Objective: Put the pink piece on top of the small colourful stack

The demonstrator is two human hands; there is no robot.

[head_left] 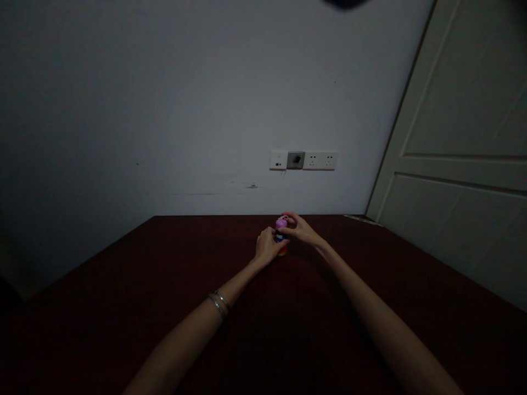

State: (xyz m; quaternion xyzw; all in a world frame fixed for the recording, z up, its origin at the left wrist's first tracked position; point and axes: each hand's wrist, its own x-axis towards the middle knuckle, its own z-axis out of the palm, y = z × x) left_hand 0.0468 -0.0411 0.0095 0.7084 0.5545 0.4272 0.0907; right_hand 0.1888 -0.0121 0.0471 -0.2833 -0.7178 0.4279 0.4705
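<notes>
Small pink-topped bottle [281,238] held between both hands above the dark red surface [123,329].
My left hand [265,247] is clenched around the bottle's blue and orange body, while my right hand [300,229] grips the pink cap [281,223] from the far side. The bottle stands upright between them, below the white wall sockets [303,160], with 2 bracelets [218,303] on my left wrist.

A small bottle-shaped object [281,236] sits between the left hand [267,247] and right hand [302,229] over the table [197,241], with wall sockets [303,160] behind and a door [461,137] to the right.
</notes>
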